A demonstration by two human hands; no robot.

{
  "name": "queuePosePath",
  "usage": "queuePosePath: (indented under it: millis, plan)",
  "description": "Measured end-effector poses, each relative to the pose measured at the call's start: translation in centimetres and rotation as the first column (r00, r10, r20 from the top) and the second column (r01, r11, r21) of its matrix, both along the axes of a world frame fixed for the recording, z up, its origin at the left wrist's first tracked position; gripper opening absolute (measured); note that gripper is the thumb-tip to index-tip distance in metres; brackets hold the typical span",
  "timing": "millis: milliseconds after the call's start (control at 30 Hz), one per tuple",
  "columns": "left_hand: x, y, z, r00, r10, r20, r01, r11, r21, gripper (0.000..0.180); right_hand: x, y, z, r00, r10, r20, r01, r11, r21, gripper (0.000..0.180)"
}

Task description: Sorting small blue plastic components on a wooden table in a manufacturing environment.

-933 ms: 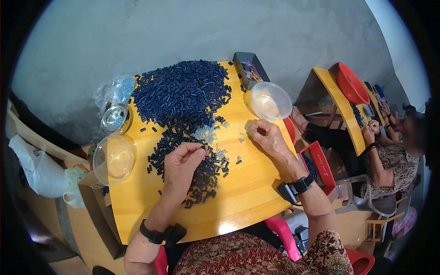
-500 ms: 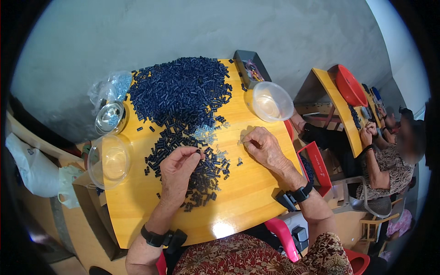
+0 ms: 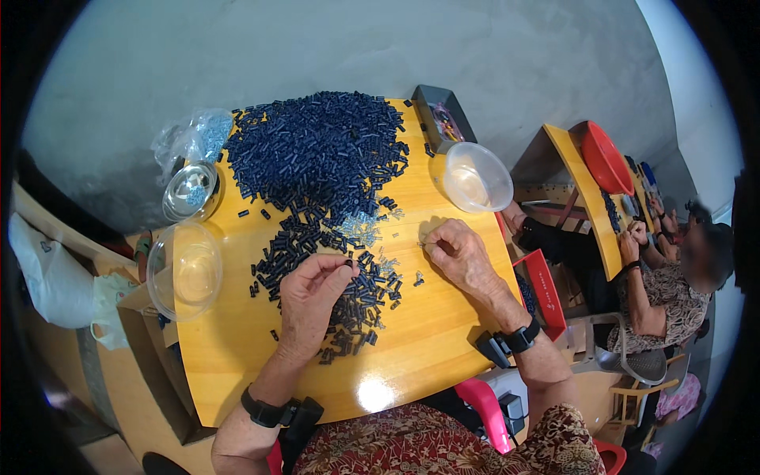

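Observation:
My left hand (image 3: 309, 309) is closed, thumb and forefinger pinching a small black tube-like piece (image 3: 349, 263) over the near part of a loose heap. That heap of dark blue-black tube-like pieces (image 3: 317, 150) spreads over the far and middle table. My right hand (image 3: 467, 261) hovers to the right of it with thumb and forefinger pressed together; something thin and pale seems to be at the tips, too small to name. Small silvery pieces (image 3: 362, 227) lie among the dark ones between the hands. A single small piece (image 3: 419, 279) rests apart, nearer to my right hand.
A clear plastic tub (image 3: 165, 297) stands at the table's left edge, another (image 3: 495, 178) at the right. Behind the left tub are a metal bowl (image 3: 176, 204) and a plastic bag (image 3: 210, 134). A grey tray (image 3: 427, 93) sits far right. A co-worker (image 3: 645, 293) works at another table.
The view has shifted slightly. Both hands keep nearly the same places and pinches; the right fingers look a little more curled.

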State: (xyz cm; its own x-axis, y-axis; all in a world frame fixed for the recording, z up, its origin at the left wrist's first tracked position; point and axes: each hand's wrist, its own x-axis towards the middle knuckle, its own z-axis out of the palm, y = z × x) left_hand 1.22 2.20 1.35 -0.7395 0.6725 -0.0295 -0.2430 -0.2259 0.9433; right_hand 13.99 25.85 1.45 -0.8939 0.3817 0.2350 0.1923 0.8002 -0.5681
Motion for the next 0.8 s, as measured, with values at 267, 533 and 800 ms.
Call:
queuePosePath:
  millis: [267, 533, 800]
  plan:
    - [0.1, 0.0, 0.0, 1.000, -0.002, 0.013, 0.002, 1.000, -0.007, 0.011, 0.3, -0.5, -0.2, 1.000, -0.018, -0.001, 0.018, 1.000, 0.017, 0.006]
    - [0.1, 0.0, -0.4, 1.000, -0.013, 0.012, 0.013, 1.000, -0.010, 0.011, -0.3, -0.8, -0.8, 0.992, 0.065, -0.109, -0.051, 0.990, 0.133, 0.007]
    - [0.4, 0.0, -0.9, 0.997, -0.019, -0.081, 0.015, 0.999, -0.046, 0.013, -0.6, -1.2, -0.3, 0.990, 0.084, -0.111, -0.062, 0.979, 0.193, 0.012]
